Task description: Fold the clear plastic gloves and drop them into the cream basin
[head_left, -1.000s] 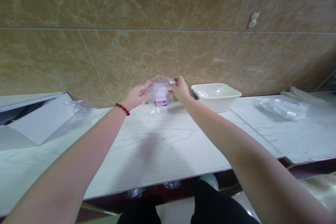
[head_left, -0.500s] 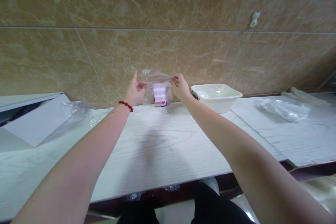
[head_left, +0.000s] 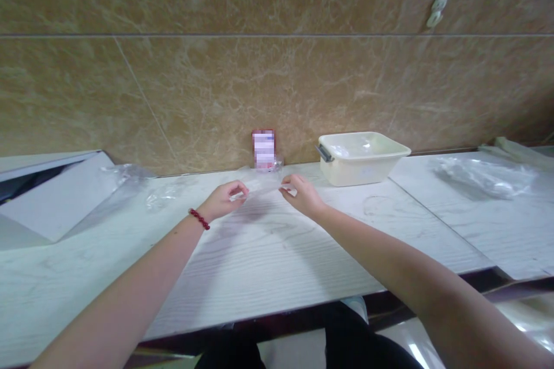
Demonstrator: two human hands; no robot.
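Note:
A clear plastic bag [head_left: 262, 182] is stretched between my two hands over the white bench. My left hand [head_left: 223, 199], below a red bead bracelet [head_left: 199, 218], pinches its left edge. On the other side my right hand [head_left: 303, 195] grips the right edge between thumb and fingers. Just behind the bag, a small red-bordered card or box [head_left: 264, 150] with a blurred-out white face stands upright against the wall. The far part of the bag overlaps its bottom edge; I cannot tell whether they touch.
A cream plastic basin [head_left: 363, 170] with a grey handle stands at right, against the marbled wall [head_left: 208, 92]. Clear plastic bags [head_left: 487, 176] lie farther right. An open white box [head_left: 60, 199] is at left, with crumpled clear film [head_left: 125, 176] beside it. The bench [head_left: 242, 277] ends near my legs.
Both hands have come down and toward me with the bag, away from the wall. The red-bordered item, earlier seen behind the film, now shows mostly uncovered. The view has shifted slightly.

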